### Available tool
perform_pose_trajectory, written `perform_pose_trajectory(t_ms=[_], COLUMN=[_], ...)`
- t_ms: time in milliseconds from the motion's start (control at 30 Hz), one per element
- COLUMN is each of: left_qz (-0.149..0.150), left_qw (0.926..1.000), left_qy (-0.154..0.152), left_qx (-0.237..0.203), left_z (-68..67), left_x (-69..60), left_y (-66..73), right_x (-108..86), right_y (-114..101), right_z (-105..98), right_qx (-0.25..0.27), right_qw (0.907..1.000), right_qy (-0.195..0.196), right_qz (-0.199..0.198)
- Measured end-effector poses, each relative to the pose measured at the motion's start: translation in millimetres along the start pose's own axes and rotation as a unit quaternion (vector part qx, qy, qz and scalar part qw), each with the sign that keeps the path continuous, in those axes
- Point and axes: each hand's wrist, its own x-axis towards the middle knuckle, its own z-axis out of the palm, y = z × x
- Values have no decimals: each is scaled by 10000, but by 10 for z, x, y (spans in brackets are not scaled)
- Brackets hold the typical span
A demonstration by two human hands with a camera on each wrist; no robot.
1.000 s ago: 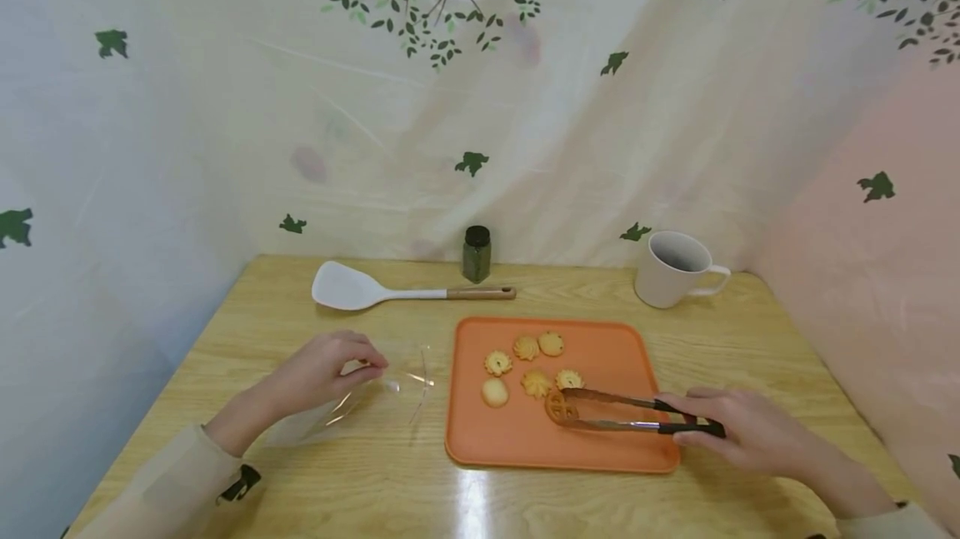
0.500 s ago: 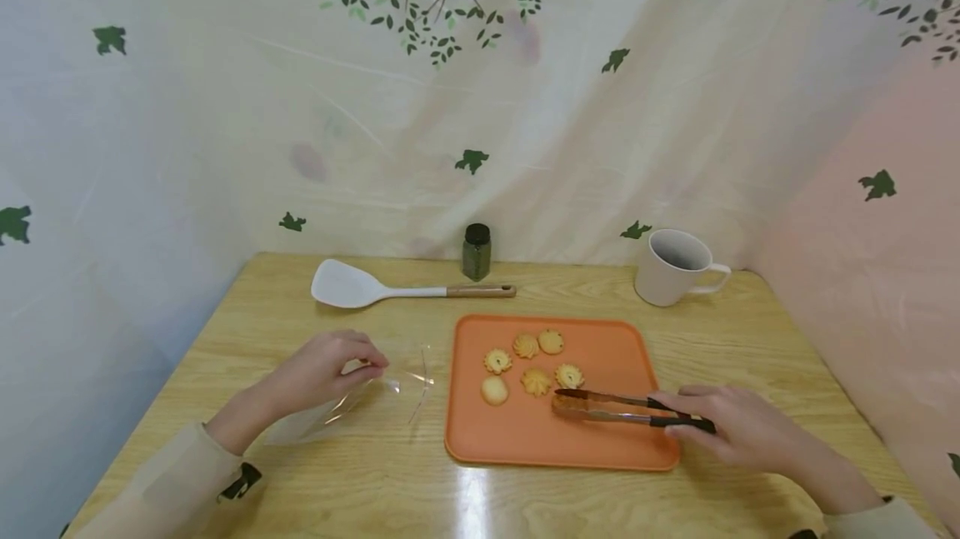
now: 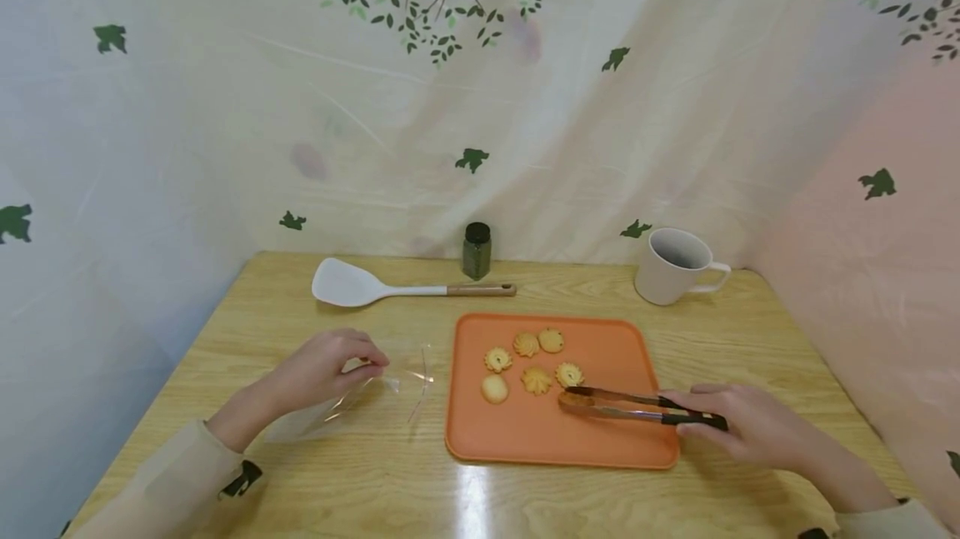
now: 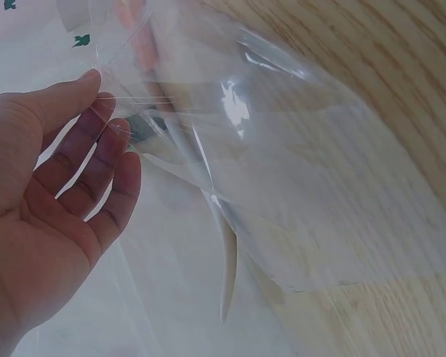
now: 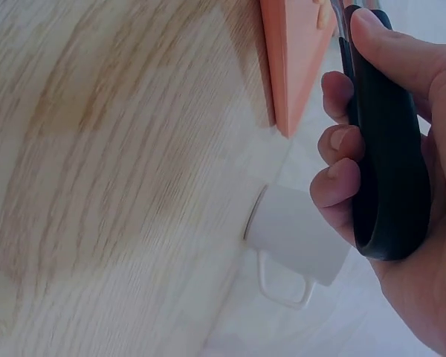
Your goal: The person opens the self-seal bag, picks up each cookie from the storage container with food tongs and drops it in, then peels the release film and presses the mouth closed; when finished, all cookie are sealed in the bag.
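Tongs (image 3: 637,415) and the brown cookie (image 3: 579,400) between their tips: shifted slightly right since 0.5 s ago. Cookie near middle of orange tray (image 3: 525,439); contact unclear. Right grip (image 3: 750,429) clenched round tongs; left grip (image 3: 337,362) pinches clear bag (image 4: 297,171). 6 pale cookies (image 3: 536,380) on tray.

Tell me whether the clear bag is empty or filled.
Empty: the transparent bag, pinched by the left hand, shows nothing inside.

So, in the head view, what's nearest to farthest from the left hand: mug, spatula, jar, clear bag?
1. Clear bag, pinched by the left hand
2. Spatula, lying a little farther back
3. Jar, back middle
4. Mug, back right
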Motion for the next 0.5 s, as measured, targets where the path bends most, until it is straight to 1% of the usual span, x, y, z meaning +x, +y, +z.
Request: perform_pose_trajectory(t_ms=[100, 333, 400, 500], left_qz=[-15, -173, -197, -157], left_qw=[10000, 9998, 9998, 9999], left_qy=[-14, -101, -103, -67], left_qx=[-10, -1, -4, -2], left_z=[4, -3, -10, -13], left_x=[-1, -9, -9, -7], left_y=[-4, 3, 12, 14], right_x=[3, 9, 12, 34], right_y=[-1, -18, -19, -31], right_z=[-2, -4, -4, -4], right_qx=[-69, 45, 57, 33], right_qw=[10000, 9999, 9999, 9997], right_qy=[24, 22, 70, 230], right_qz=[21, 123, 99, 17])
